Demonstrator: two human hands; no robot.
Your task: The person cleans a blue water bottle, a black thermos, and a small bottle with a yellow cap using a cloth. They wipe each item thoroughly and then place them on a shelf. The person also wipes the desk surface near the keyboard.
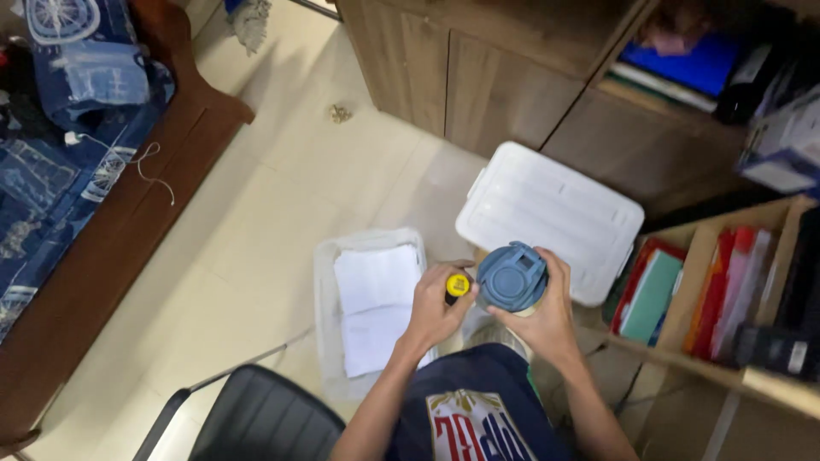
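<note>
Holding, largest first: white bin lid (547, 218) leaning by the wooden cabinet (478, 77); clear storage bin (329, 307) of white papers (376, 303) on the floor. Blue-grey round cap (511, 277), rigid ribbed plastic, probably light, sits cupped in my right hand (551, 320). My left hand (434, 309) is closed around a yellow-capped tool (458, 286), gripped at its handle.

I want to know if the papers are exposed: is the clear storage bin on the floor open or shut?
Open. The clear bin has no cover, white papers lie exposed inside, and a white lid rests on the floor beside it.
</note>
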